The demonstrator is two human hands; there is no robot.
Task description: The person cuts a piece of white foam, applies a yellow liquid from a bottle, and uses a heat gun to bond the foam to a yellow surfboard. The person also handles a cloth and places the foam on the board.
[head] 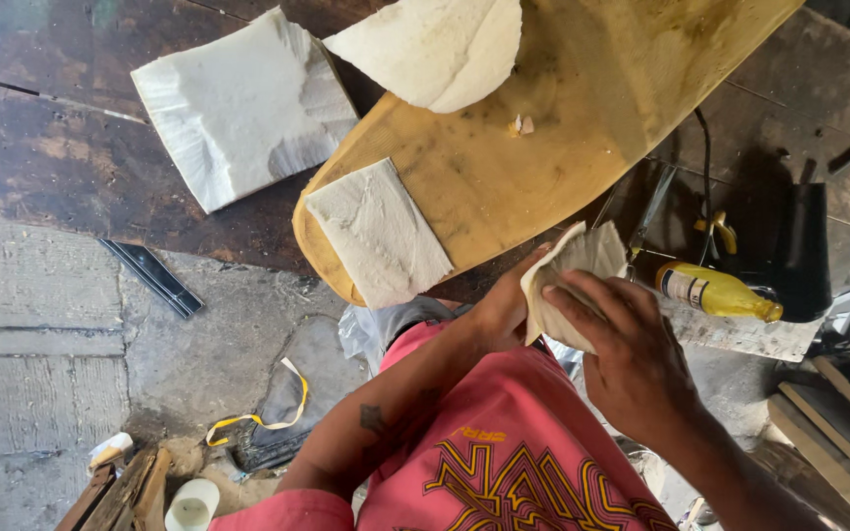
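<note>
Cloth: off-white, folded, crumpled; held between both hands just off the near edge of the board, below and right of its rounded tip. Upper corner pointing up toward the board, free of it by a small gap or barely touching; cannot tell which.

Left hand: under and behind the cloth, closed on its left edge, thumb side up. Nearer the board tip.

Right hand: laid flat over the cloth's lower face, fingers spread and pressing it against the left; a pinching hold, not wide.

Board: yellow-brown, long axis running from lower left tip up to upper right, resting on a dark bench. Directly above the hands.

On the board: flat sheet near the tip, left of the hands; curved sheet farther up.

On the bench: larger folded sheet, well apart to the left.

Yellow bottle: lying on its side, just right of the right hand.
</note>
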